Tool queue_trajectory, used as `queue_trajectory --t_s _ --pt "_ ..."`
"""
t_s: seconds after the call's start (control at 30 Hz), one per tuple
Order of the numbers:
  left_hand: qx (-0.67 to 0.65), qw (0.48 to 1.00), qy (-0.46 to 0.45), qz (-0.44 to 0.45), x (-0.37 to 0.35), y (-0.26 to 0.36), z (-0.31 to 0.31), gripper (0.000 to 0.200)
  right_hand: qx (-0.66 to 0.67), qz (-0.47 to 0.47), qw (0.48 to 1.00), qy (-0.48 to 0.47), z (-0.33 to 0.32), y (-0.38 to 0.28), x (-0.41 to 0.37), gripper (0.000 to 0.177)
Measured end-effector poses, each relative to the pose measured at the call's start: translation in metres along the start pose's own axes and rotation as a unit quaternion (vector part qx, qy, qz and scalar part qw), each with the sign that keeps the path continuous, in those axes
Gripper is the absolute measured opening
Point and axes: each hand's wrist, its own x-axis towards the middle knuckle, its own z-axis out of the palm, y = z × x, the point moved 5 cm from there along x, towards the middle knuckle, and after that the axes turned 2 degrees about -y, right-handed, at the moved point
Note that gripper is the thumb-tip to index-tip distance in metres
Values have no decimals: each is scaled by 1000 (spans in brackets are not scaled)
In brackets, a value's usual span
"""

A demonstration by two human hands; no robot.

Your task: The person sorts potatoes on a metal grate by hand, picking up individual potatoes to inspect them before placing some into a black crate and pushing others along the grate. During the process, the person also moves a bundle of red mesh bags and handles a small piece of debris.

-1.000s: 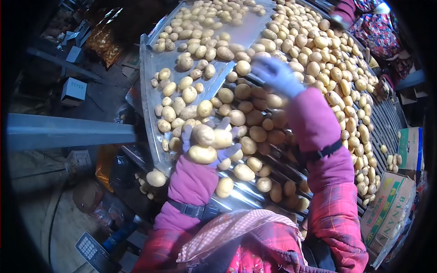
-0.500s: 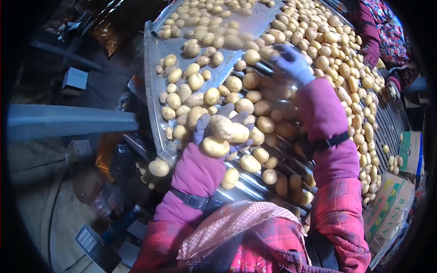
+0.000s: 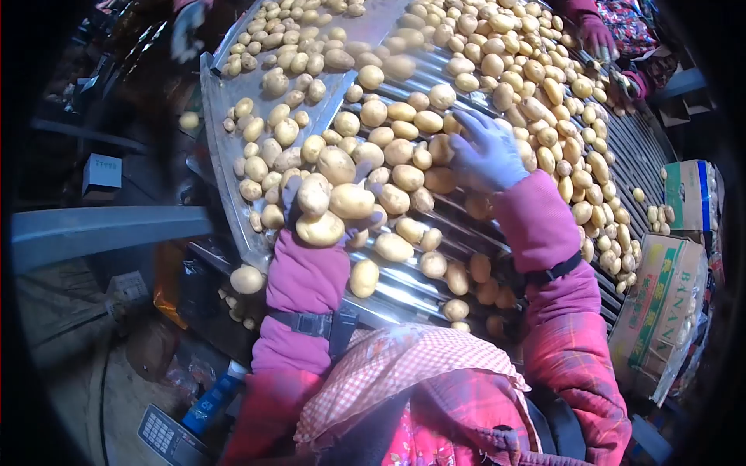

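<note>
My gloved left hand [image 3: 330,206] is cupped palm up under several potatoes [image 3: 351,201], its fingers curled around their sides. To the right, my gloved right hand [image 3: 488,153] reaches over the metal rollers [image 3: 497,225] with its palm down. Its fingertips are at potatoes beside them; whether they grip one is hard to make out. Loose potatoes [image 3: 374,113] lie between the two hands and on the rollers. More potatoes rest on the sloping metal tray [image 3: 311,92] at the upper left.
At the right edge stand cardboard boxes [image 3: 657,311]. A co-worker's gloved hand [image 3: 598,37] is at the upper right, another person's gloved hand [image 3: 186,33] at the upper left. A blue-grey beam [image 3: 109,229] crosses the left side. A keypad device [image 3: 167,435] lies lower left.
The view has shifted, so the tray and boxes appear displaced. My right hand has come down closer to my left hand. Another person's hand has appeared at the upper left.
</note>
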Motion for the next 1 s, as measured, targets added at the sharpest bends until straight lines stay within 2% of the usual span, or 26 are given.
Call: queue_trajectory --t_s 0.03,0.07,0.1,0.13,0.17,0.2,0.27,0.3,0.33,0.37,0.4,0.47,0.53,0.57,0.6,0.67,0.7,0.73,0.77,0.8,0.83,0.87,0.93,0.97,1.0 --pt "6 999 -34 42 7 -8 -5 37 -78 -12 989 -128 28 38 -22 45" --pt "13 994 -67 86 16 -16 -13 38 -17 10 980 -196 19 28 -38 43" --pt "11 994 -67 87 17 -20 -15 38 17 -21 985 -168 13 19 -44 43" --pt "-114 988 -79 70 17 -24 -15 37 52 -50 988 -140 9 11 -49 44" --pt "-235 966 -90 51 16 -29 -14 35 31 -56 984 -167 9 3 -57 46" --pt "-233 967 -92 53 17 -31 -12 35 -33 -58 981 -180 -10 -27 -56 48" --pt "-265 954 -78 115 18 -29 -11 32 -43 -95 989 -109 -15 -40 -78 48" --pt "-266 954 -79 117 18 -27 -14 32 -41 -82 991 -101 -17 -38 -87 53" --pt "-107 981 -80 137 20 -24 -18 31 -43 -83 990 -101 -21 -38 -96 53" --pt "54 983 -79 154 21 -21 -19 30 -41 -27 994 -94 -26 -31 -103 54" --pt "55 983 -80 155 21 -18 -16 30 -39 30 995 -88 -31 -22 -109 56" --pt "130 966 -41 217 14 -6 -10 27 -36 24 995 -88 -30 -9 -118 61" --pt "173 961 -39 211 -4 15 2 25 91 37 994 -55 -31 1 -117 60" --pt "217 954 -34 202 -10 20 5 23 207 133 969 -30 -22 19 -118 54" --pt "217 954 -38 204 -8 19 5 23 505 280 815 -44 -19 23 -113 49" --pt "150 974 -31 164 1 9 0 21 674 285 681 -16 -37 -11 -89 51" --pt "256 946 5 201 -1 11 1 22 740 279 612 -26 -36 -22 -84 53" --pt "254 946 7 202 9 2 -5 22 739 278 613 -28 -32 -28 -80 53" --pt "368 851 44 372 17 2 -10 22 734 287 615 -28 -27 -33 -76 52" --pt "465 713 81 518 10 1 -10 21 730 298 615 -30 -22 -38 -74 51" --pt "446 812 64 372 15 -4 -16 21 751 268 602 -42 -7 -32 -77 50" --pt "502 758 93 405 -5 15 -9 23 752 267 601 -52 -6 -39 -73 50" --pt "521 722 75 450 6 6 -10 26 818 332 469 -30 1 -55 -73 50" --pt "267 914 -41 303 19 -10 -14 28 796 360 486 -10 6 -59 -74 52" --pt "498 767 53 402 33 -26 -24 26 809 343 476 -33 10 -65 -73 56"
